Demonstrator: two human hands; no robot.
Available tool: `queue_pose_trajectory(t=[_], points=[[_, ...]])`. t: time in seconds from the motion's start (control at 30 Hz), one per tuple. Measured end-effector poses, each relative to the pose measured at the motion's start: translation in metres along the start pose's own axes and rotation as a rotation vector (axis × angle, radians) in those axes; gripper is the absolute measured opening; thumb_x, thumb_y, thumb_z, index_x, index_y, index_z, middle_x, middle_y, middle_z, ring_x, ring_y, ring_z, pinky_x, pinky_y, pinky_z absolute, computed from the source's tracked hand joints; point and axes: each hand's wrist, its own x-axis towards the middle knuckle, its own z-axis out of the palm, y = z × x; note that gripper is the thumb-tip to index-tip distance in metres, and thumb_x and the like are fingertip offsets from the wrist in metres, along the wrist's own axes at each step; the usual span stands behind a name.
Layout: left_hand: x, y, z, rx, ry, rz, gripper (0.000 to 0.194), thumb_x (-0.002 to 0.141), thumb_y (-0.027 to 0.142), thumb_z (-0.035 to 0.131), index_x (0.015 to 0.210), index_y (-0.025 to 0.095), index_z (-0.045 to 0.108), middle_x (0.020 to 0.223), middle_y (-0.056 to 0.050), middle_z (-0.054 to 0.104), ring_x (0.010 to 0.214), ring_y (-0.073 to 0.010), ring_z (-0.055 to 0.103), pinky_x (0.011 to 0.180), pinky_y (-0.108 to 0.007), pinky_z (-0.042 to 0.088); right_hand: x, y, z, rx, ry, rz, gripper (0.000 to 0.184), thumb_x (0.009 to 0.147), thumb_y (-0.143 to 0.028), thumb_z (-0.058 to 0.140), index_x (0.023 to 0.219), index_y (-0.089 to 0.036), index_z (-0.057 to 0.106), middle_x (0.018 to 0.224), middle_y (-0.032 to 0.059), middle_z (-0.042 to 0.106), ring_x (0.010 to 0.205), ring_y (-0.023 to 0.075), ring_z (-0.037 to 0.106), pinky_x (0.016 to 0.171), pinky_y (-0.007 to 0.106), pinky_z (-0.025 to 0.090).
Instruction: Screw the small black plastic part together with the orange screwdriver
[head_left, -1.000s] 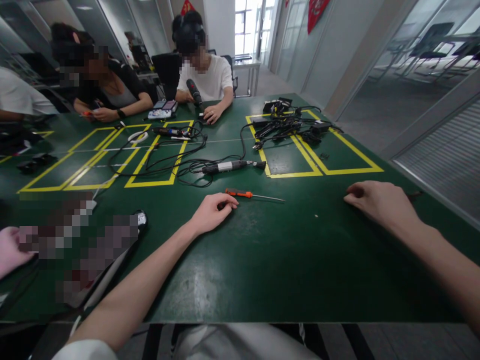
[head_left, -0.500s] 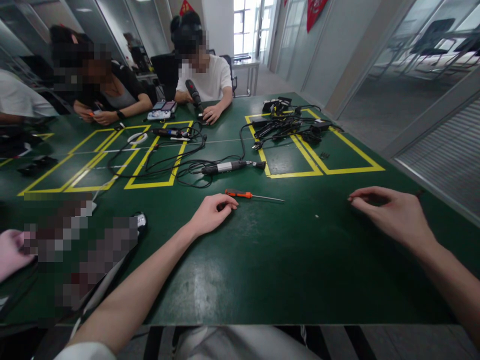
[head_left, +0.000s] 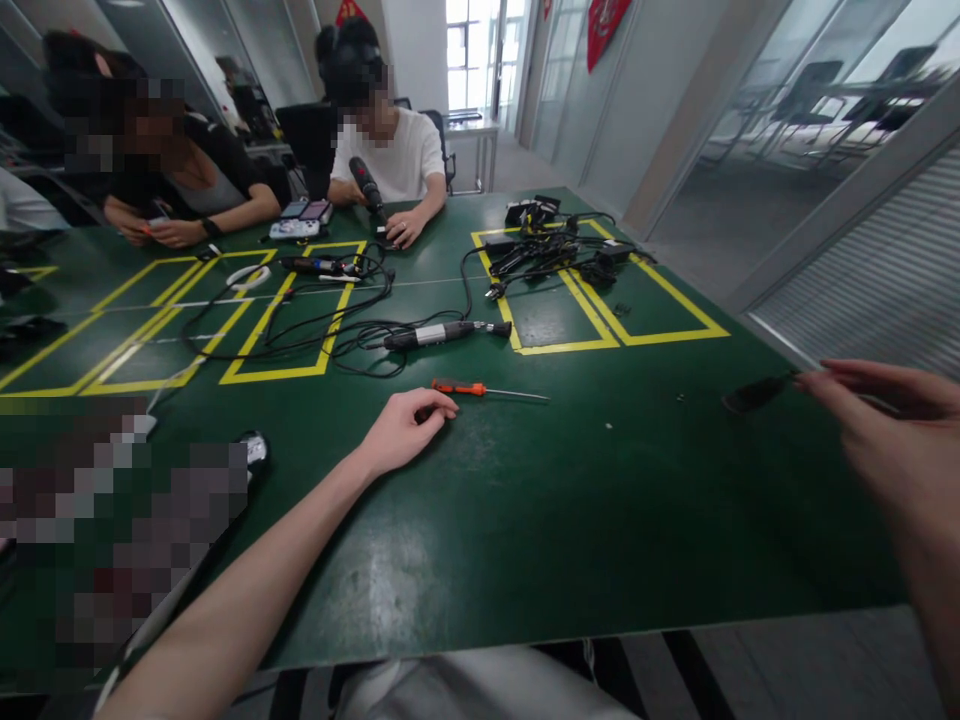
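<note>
My left hand (head_left: 405,428) rests on the green table with its fingers curled, just short of the screwdriver (head_left: 459,388), which has an orange and black handle. A dark patch shows under the curled fingers; whether it is a thing or a shadow I cannot tell. At the right edge, my right hand (head_left: 892,420) is partly blurred, thumb and forefinger closed at the thin end of a small dark object (head_left: 757,394). That object lies low over the table, its wide end pointing left. Tiny specks (head_left: 680,398) lie to its left.
Beyond the screwdriver lies a grey and black corded power tool (head_left: 435,336). Tangled black cables and adapters (head_left: 559,250) sit within yellow tape outlines. A white bit (head_left: 609,426) is nearer me. A person across the table (head_left: 397,150) grips a drill (head_left: 367,185); another sits left.
My right hand has moved right, and its fingertips are now at the dark object, which it mostly covered before. The view has turned right. My left hand has stayed by the screwdriver.
</note>
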Motion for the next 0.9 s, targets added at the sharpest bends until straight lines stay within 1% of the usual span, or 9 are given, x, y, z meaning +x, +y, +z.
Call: queue_pose_trajectory(t=[0.13,0.2,0.3,0.37,0.47,0.53,0.67,0.77,0.9], points=[[0.000,-0.001,-0.001,0.007,0.000,0.002,0.022,0.091,0.020,0.055,0.095,0.017,0.077,0.089,-0.004,0.079,0.076,-0.0170,0.068,0.073,-0.028,0.053,0.004,0.007,-0.001,-0.001,-0.022,-0.018,0.025,0.069,-0.041,0.077,0.083,-0.021,0.079,0.082,0.0129,0.078,0.073,0.0340,0.074,0.065,0.049,0.059],[0.000,-0.001,-0.001,0.008,-0.005,0.004,0.022,0.091,0.020,0.055,0.095,0.018,0.077,0.089,-0.004,0.079,0.077,-0.0171,0.068,0.073,-0.028,0.053,0.005,0.013,0.001,-0.028,-0.061,-0.132,0.021,0.072,-0.041,0.073,0.079,-0.021,0.077,0.082,0.0122,0.076,0.075,0.0328,0.073,0.070,0.049,0.059],[0.000,-0.001,-0.001,0.011,-0.002,0.004,0.022,0.091,0.020,0.056,0.094,0.018,0.077,0.089,-0.004,0.079,0.079,-0.0176,0.070,0.075,-0.029,0.054,0.009,0.024,0.005,-0.174,-0.102,-0.420,0.022,0.083,-0.042,0.067,0.074,-0.022,0.073,0.093,0.0131,0.074,0.096,0.0340,0.072,0.092,0.054,0.054],[0.000,-0.001,0.000,0.012,0.002,-0.003,0.022,0.091,0.019,0.055,0.094,0.018,0.077,0.089,-0.004,0.079,0.081,-0.0178,0.070,0.077,-0.029,0.054,0.013,0.033,0.007,-0.266,-0.140,-0.499,0.023,0.088,-0.039,0.065,0.074,-0.023,0.073,0.100,0.0139,0.074,0.101,0.0341,0.070,0.094,0.054,0.052],[0.000,-0.001,0.002,0.001,0.001,-0.013,0.022,0.091,0.017,0.055,0.095,0.018,0.077,0.090,-0.004,0.079,0.082,-0.0177,0.071,0.078,-0.029,0.054,0.018,0.046,0.008,-0.338,-0.195,-0.538,0.017,0.090,-0.031,0.066,0.076,-0.024,0.075,0.107,0.0133,0.073,0.103,0.0336,0.070,0.093,0.052,0.052],[0.000,-0.001,0.003,-0.010,0.004,-0.018,0.022,0.091,0.016,0.056,0.095,0.018,0.077,0.090,-0.004,0.079,0.082,-0.0175,0.072,0.077,-0.028,0.054,0.020,0.055,0.010,-0.345,-0.212,-0.543,0.014,0.088,-0.029,0.068,0.075,-0.025,0.074,0.107,0.0119,0.072,0.102,0.0331,0.070,0.092,0.051,0.053],[0.000,-0.001,0.004,-0.023,0.009,-0.024,0.022,0.090,0.014,0.057,0.095,0.018,0.077,0.089,-0.004,0.079,0.080,-0.0168,0.071,0.078,-0.028,0.055,0.021,0.067,0.014,-0.288,-0.225,-0.628,0.016,0.087,-0.032,0.067,0.074,-0.025,0.072,0.106,0.0127,0.072,0.100,0.0320,0.070,0.087,0.049,0.056],[0.000,-0.001,0.004,-0.027,0.009,-0.023,0.022,0.090,0.014,0.057,0.095,0.018,0.078,0.089,-0.003,0.079,0.079,-0.0162,0.070,0.078,-0.028,0.055,0.020,0.072,0.015,-0.274,-0.179,-0.654,0.020,0.086,-0.035,0.066,0.069,-0.025,0.068,0.106,0.0138,0.072,0.097,0.0318,0.071,0.082,0.048,0.057],[0.000,-0.002,0.004,-0.025,0.011,-0.010,0.022,0.090,0.013,0.057,0.095,0.018,0.077,0.089,-0.003,0.079,0.078,-0.0161,0.070,0.078,-0.028,0.055,0.018,0.071,0.013,-0.308,-0.209,-0.689,0.020,0.086,-0.034,0.065,0.069,-0.025,0.066,0.112,0.0152,0.072,0.104,0.0340,0.070,0.085,0.050,0.058]])
